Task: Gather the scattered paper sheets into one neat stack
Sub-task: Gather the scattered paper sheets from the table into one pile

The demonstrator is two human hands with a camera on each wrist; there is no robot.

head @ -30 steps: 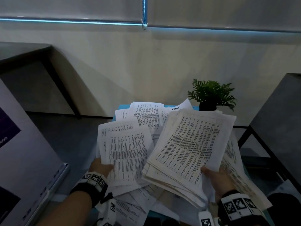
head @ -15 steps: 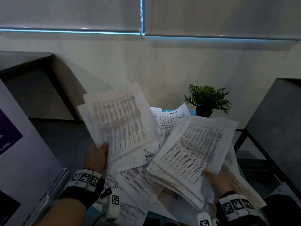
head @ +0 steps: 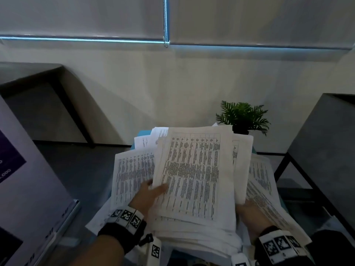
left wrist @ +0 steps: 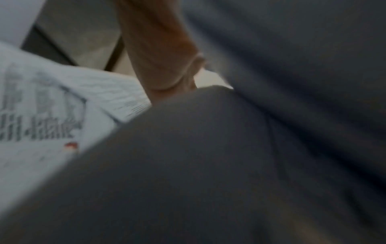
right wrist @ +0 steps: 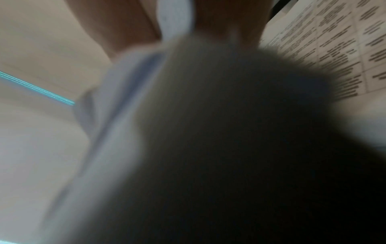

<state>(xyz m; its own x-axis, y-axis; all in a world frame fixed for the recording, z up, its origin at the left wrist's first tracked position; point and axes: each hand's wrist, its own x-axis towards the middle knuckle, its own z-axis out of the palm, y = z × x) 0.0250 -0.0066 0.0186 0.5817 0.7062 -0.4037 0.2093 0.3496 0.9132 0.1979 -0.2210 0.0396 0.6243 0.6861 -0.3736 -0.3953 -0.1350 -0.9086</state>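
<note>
- Head view: a thick stack of printed sheets [head: 194,177] sat at center frame, lower half, over loose sheets [head: 132,169] spread beneath.
- Left hand [head: 148,194] pinched the stack's left edge, thumb on top.
- Right hand [head: 249,212] gripped its lower right corner, fingers hidden underneath.
- Potted plant [head: 243,118] stood just behind, upper right.

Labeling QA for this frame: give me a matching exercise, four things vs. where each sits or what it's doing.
Things:
1. left hand
2. right hand
3. potted plant
4. bundle of sheets

States:
A. back of the table, behind the papers
B. held up between both hands
C. grip on the bundle's left edge, thumb on top
D. grip under the bundle's lower right edge

Pairs: 1-C, 2-D, 3-A, 4-B
</note>
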